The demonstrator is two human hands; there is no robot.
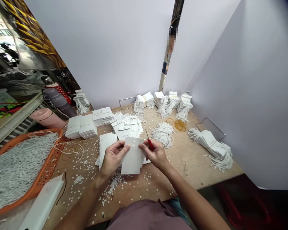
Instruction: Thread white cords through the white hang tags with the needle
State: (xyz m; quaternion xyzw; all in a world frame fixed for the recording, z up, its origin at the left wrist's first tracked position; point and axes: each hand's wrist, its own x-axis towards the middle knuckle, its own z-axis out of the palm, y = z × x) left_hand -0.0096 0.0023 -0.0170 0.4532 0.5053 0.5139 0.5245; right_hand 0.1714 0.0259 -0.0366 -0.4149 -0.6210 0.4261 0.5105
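A blank white card [131, 160] with small punched holes near its top is held upright over the table. My left hand [112, 157] is closed on its left edge, thumb on the front. My right hand [156, 154] pinches the right edge and also holds a red-handled tool [150, 144], whose thin metal shaft points up; its tip is too small to make out. Just behind the card lie a stack of white cards [107, 142] and a loose heap of printed tags [127, 127]. A pile of white strings [162, 134] lies beyond my right hand.
An orange basket [42, 179] of white strings stands at left. Tag stacks [88, 126] and strung bundles [144, 100] line the back; another bundle [212, 143] lies right. Rubber bands [180, 125], paper dots [112, 185] and a pink bottle [48, 118] are also around. Pale panels rise behind.
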